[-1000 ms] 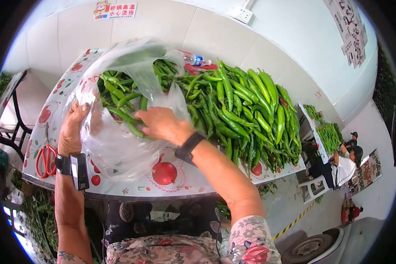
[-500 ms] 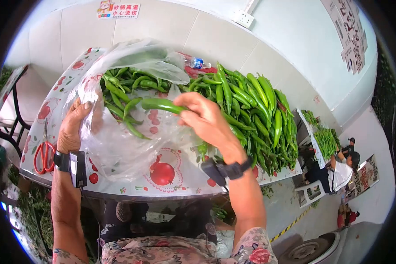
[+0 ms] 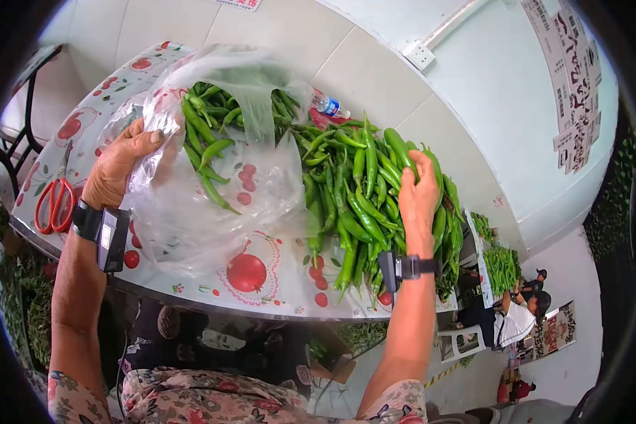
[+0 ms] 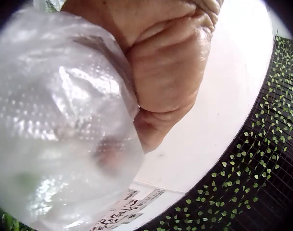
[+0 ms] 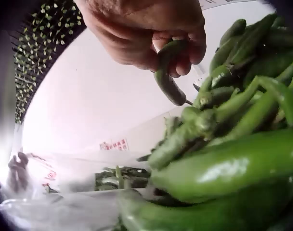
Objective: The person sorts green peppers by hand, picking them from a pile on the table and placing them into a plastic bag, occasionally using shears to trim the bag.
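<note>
My left hand [image 3: 124,161] grips the rim of a clear plastic bag [image 3: 180,215], which stands open with green peppers [image 3: 206,127] inside. In the left wrist view the hand [image 4: 168,62] is beside the bag [image 4: 55,120], its fingertips partly behind the plastic. Over the heaped green peppers [image 3: 360,208] on the right, my right hand [image 3: 418,198] pinches one pepper [image 3: 397,145]. The right wrist view shows that hand [image 5: 141,33] with the curved pepper [image 5: 168,77] hanging from its fingers, above and beside the pile [image 5: 233,163].
Red-handled scissors [image 3: 55,206] lie at the left of the patterned table [image 3: 191,293]. A plastic bottle [image 3: 330,107] lies behind the pile near the tiled wall. At the far right a person [image 3: 516,321] sits by another table bearing green peppers [image 3: 500,268].
My right hand came out of the bag with a pepper and moved right, over the pile. The left hand kept its hold on the bag. The head view has shifted and tilted.
</note>
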Demonstrator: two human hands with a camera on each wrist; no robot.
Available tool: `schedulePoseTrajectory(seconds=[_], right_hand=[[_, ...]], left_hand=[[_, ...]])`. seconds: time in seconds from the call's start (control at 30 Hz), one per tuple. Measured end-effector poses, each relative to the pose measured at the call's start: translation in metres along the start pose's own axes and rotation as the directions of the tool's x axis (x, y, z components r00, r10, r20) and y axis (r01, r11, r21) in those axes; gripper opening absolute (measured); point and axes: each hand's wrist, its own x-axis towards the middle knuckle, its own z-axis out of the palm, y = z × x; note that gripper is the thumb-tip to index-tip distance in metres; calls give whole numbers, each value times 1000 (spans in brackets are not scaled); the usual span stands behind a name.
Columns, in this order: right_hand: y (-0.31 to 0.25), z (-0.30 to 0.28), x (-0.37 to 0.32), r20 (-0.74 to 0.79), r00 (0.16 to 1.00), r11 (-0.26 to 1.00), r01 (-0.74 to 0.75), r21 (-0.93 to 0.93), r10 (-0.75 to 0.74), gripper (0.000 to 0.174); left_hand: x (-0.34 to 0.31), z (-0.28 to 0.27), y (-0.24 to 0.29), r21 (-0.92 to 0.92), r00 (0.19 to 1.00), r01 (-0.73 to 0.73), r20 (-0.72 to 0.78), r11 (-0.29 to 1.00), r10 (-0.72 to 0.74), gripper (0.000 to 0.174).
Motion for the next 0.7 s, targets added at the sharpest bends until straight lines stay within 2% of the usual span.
schedulePoseTrajectory(seconds=[0.03, 0.07, 0.17, 0.3, 0.33, 0.43, 0.53, 0.6, 0.7], right_hand=[[6, 6, 3, 20, 998, 988, 58, -145, -56, 31], [0, 8, 5, 53, 998, 980, 35, -198, -25, 31], [6, 15, 3, 142, 980, 904, 186, -385, -141, 29], [10, 20, 3, 113, 989, 894, 139, -426, -99, 31], [10, 22, 3, 104, 992, 904, 107, -414, -70, 30], [6, 21, 5, 105, 989, 915, 138, -380, -106, 29], [8, 18, 9, 56, 971, 889, 234, -393, -231, 29], [-4, 22, 8, 13, 953, 867, 281, -411, -303, 25], [-45, 34, 2, 105, 993, 999, 51, -13, -49, 20]], left_hand=[[-1, 3, 0, -11, 1000, -3, -20, 1000, 3, 35], [-1, 4, 0, -22, 999, -7, -40, 1000, 6, 35], [-2, 4, 2, -1, 1000, -22, 13, 1000, 22, 34], [-2, 2, 1, 30, 998, -38, -40, 999, 39, 35], [-3, 2, 2, 42, 998, -25, -63, 999, 28, 34], [-5, 8, 5, 30, 998, -27, -51, 999, 29, 33], [-3, 3, 5, 53, 999, -33, 38, 998, 31, 33], [-7, 4, 8, 56, 1000, -20, 20, 998, 19, 33], [-1, -6, 3, 43, 1000, -21, 20, 999, 20, 32]])
